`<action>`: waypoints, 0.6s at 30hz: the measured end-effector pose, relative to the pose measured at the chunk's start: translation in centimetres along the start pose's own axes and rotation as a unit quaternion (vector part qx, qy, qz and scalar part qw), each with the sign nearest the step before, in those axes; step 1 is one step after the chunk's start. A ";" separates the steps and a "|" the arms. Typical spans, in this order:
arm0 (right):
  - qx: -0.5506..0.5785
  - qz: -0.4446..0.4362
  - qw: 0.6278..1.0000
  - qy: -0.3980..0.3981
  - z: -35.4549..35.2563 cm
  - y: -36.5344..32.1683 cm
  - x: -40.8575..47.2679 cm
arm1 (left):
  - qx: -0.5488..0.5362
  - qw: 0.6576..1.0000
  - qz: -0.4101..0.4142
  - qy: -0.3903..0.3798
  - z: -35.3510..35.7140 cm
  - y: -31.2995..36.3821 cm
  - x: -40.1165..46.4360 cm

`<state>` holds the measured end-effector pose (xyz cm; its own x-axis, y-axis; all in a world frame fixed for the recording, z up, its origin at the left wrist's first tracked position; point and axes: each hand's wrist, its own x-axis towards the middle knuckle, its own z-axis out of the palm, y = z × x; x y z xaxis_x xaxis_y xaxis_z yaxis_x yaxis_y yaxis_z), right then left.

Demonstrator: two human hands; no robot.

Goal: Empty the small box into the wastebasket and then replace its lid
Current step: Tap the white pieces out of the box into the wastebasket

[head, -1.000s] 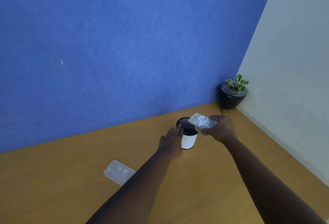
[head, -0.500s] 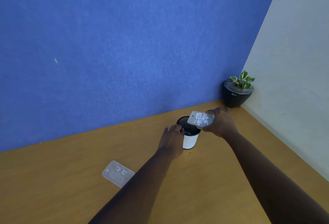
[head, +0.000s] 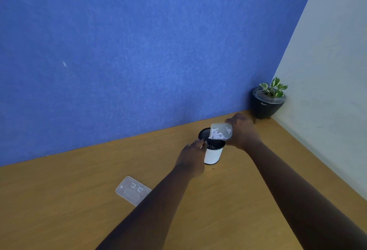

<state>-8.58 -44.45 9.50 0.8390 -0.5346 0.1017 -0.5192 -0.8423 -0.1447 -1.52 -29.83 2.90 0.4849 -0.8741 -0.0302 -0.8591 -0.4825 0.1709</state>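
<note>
A small clear box with white bits inside is tilted steeply over the mouth of the wastebasket, a small cylinder with a black mesh top and a white lower part. My right hand grips the box from its right side. My left hand rests against the wastebasket's left side, fingers touching the rim. The white bits have slid to the box's lower left corner. The clear lid lies flat on the wooden table to the left, partly behind my left forearm.
A black pot with a green plant stands in the far right corner. A blue wall rises behind the wooden table, and a pale wall runs along the right.
My right hand has tipped the box more steeply over the wastebasket, and the white bits have slid toward its lower edge. My left hand stays on the wastebasket.
</note>
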 end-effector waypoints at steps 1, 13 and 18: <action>-0.008 -0.005 1.000 -0.003 0.0 -0.1 0.0 | 0.002 1.000 -0.001 -0.002 0.0 0.0 0.0; -0.091 -0.081 0.992 0.010 1.2 -1.1 0.5 | 0.020 1.000 0.003 -0.007 -0.4 0.1 -0.1; -0.125 -0.120 0.984 0.029 1.7 -1.3 0.4 | 0.016 1.000 0.001 -0.008 -0.6 0.0 -0.1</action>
<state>-7.27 -43.45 8.03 0.9354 -0.3150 0.1608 -0.3371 -0.9317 0.1356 -1.52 -29.72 3.46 0.4815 -0.8753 -0.0452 -0.8646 -0.4828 0.1389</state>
